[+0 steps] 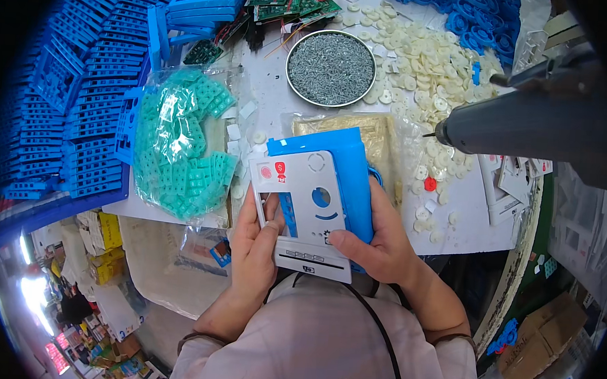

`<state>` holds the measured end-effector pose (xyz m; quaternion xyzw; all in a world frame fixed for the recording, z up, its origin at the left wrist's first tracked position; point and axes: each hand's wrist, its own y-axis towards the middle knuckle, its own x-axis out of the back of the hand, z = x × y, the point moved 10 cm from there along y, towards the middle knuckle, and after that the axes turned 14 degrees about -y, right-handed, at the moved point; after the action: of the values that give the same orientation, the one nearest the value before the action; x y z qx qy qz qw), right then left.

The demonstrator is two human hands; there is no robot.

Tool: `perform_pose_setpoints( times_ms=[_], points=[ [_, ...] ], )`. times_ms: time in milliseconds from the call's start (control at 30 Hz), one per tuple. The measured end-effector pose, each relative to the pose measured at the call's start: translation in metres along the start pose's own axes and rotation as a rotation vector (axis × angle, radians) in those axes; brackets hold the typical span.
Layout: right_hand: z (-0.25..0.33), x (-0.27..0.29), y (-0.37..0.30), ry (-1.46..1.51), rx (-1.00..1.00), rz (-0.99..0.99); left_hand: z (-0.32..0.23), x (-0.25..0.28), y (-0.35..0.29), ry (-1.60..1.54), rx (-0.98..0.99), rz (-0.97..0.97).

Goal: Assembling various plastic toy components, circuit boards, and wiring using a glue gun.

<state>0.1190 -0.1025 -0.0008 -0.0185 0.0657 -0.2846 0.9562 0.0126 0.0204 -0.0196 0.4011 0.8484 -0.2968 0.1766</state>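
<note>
Mid-frame: left hand (251,252) pinched white panel (310,197) by its edge; right hand (384,245) gripped it against blue shell (357,168); pieces overlapped askew, seemingly unfastened; screws (330,69) heaped upper centre; screwdriver (526,126) apart, right.

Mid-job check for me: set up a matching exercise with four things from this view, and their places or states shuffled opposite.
Things
1. White panel
2. Round dish
3. Teal button pads
4. Grey tool

Places or states
A. Heaped left of both hands
B. Over the right side of the bench, tip pointing left
C. Held by the left hand and right hand, with a blue part behind it
D. Beyond the hands, filled with small metal pieces

Pairs: 1-C, 2-D, 3-A, 4-B
</note>
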Motion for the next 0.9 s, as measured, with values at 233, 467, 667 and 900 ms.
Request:
perform_pose_setpoints(
  times_ms=[233,467,667,900],
  points=[
    [-0.032,-0.007,-0.005,0.505,-0.145,-0.12,-0.033,-0.014,-0.022,0.369,-0.298,0.025],
    [-0.022,-0.011,-0.004,0.06,-0.016,-0.055,-0.01,0.022,-0.012,0.17,-0.127,-0.06],
    [-0.017,-0.023,-0.001,0.184,-0.006,0.027,-0.004,0.026,-0.008,0.027,0.078,-0.032],
    [-0.017,-0.028,-0.002,0.083,-0.005,0.101,-0.002,0.022,-0.004,0.042,0.101,-0.044]
  ],
)
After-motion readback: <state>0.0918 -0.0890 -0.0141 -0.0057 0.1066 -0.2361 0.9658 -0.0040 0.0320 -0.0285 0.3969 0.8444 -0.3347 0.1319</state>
